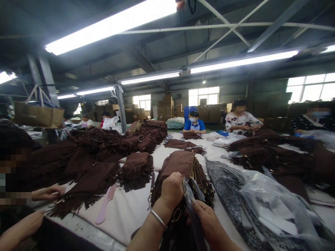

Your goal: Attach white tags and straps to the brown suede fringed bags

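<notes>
In front of me is a stack of dark brown fringed bags (178, 162) with gold zips along the right side. My left hand (171, 188), with a silver bangle at the wrist, is closed at the near edge of the top bag. Its fingers grip the upper end of a grey strip (192, 209) that looks wrapped in thin plastic. My right hand (205, 218) pinches the same strip lower down, thumb on top. A gold metal ring (177, 214) hangs between my wrists. What lies under my palms is hidden.
A pink comb (106, 205) lies left on the white table. Another fringed bag (137, 167) and a large heap of bags (89, 150) are beyond it. Speckled fabric (225, 181) and clear plastic bags (277, 205) lie right. A co-worker's hands (49, 191) are at left; others sit across.
</notes>
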Available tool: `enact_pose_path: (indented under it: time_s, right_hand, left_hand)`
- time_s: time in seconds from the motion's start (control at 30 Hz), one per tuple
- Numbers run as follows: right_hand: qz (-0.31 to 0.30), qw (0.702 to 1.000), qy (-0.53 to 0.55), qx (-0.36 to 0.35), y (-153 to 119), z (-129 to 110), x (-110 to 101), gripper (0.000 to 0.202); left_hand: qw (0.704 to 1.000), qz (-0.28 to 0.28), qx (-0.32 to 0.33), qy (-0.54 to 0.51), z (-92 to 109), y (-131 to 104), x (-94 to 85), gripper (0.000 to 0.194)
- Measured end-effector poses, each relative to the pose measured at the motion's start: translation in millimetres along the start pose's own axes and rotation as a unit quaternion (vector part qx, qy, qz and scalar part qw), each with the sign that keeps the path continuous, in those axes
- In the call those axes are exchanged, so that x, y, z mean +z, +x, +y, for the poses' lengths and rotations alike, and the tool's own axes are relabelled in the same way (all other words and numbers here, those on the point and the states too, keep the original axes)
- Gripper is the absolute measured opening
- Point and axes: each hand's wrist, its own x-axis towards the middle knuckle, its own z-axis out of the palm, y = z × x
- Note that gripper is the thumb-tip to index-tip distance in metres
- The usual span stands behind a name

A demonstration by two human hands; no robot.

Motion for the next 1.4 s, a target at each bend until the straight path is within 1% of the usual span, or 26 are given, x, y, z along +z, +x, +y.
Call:
enact_pose_path:
  time_s: [0.13, 0.2, 0.27, 0.33, 0.4, 0.47, 0.53, 0.6, 0.67, 0.73, 0.83, 0.93, 1.03, 1.1, 1.2, 1.3, 1.33, 1.37, 1.4]
  right_hand:
    - [-0.014, 0.997, 0.076, 0.008, 5, -9, 5, 0.045]
    - [-0.005, 0.994, 0.106, 0.018, 9, -14, 7, 0.044]
    - [0.001, 0.991, 0.134, 0.021, 13, -19, 9, 0.042]
    - [-0.003, 0.987, 0.162, 0.006, 18, -25, 12, 0.039]
    - [-0.001, 0.985, 0.174, -0.012, 24, -29, 16, 0.036]
    - [0.017, 0.986, 0.167, -0.013, 30, -32, 20, 0.037]
    - [0.035, 0.988, 0.153, -0.007, 37, -34, 24, 0.04]
    - [0.054, 0.989, 0.139, -0.013, 44, -34, 28, 0.042]
    - [0.074, 0.989, 0.126, -0.024, 50, -34, 29, 0.041]
    - [0.09, 0.989, 0.112, -0.026, 54, -35, 28, 0.04]
    - [0.101, 0.991, 0.084, -0.021, 57, -38, 22, 0.035]
    - [0.117, 0.992, 0.024, -0.025, 57, -44, 12, 0.029]
    - [0.147, 0.986, -0.05, -0.056, 59, -47, 5, 0.022]
    - [0.167, 0.979, -0.085, -0.081, 62, -45, 2, 0.02]
    - [0.187, 0.971, -0.109, -0.098, 66, -42, -2, 0.02]
    - [0.199, 0.967, -0.118, -0.103, 62, -45, -11, 0.025]
    - [0.198, 0.965, -0.128, -0.114, 57, -48, -16, 0.024]
    - [0.184, 0.959, -0.157, -0.145, 52, -52, -20, 0.022]
    - [0.149, 0.946, -0.21, -0.198, 45, -56, -23, 0.019]
  left_hand:
    - [0.998, 0.052, -0.004, 0.039, 3, 4, 7.8, 0.019]
    - [0.997, 0.07, -0.011, 0.039, 2, -1, 10.4, 0.019]
    - [0.995, 0.089, -0.045, -0.008, 0, -15, 14.0, 0.02]
    - [0.985, 0.086, -0.109, -0.101, -3, -36, 19.7, 0.028]
    - [0.967, 0.053, -0.162, -0.187, -5, -59, 26.5, 0.039]
    - [0.955, 0.027, -0.194, -0.223, -5, -77, 32.5, 0.044]
    - [0.938, -0.001, -0.241, -0.25, -4, -86, 35.7, 0.044]
    - [0.903, -0.052, -0.298, -0.305, -2, -86, 35.0, 0.045]
    - [0.857, -0.103, -0.332, -0.38, -1, -83, 30.7, 0.043]
    - [0.82, -0.13, -0.343, -0.439, 0, -79, 23.9, 0.038]
    - [0.786, -0.164, -0.338, -0.492, -2, -76, 12.7, 0.034]
    - [0.772, -0.195, -0.333, -0.505, -8, -75, 5.2, 0.035]
    - [0.778, -0.2, -0.339, -0.489, -12, -76, 3.8, 0.039]
    - [0.777, -0.198, -0.348, -0.485, -11, -76, 5.3, 0.046]
    - [0.77, -0.193, -0.365, -0.486, -8, -77, 6.6, 0.052]
    - [0.759, -0.201, -0.368, -0.498, -8, -78, 3.7, 0.048]
    - [0.753, -0.207, -0.369, -0.504, -9, -78, 2.2, 0.045]
    - [0.746, -0.212, -0.37, -0.511, -10, -78, 0.8, 0.042]
    - [0.74, -0.216, -0.372, -0.517, -11, -78, -0.2, 0.04]
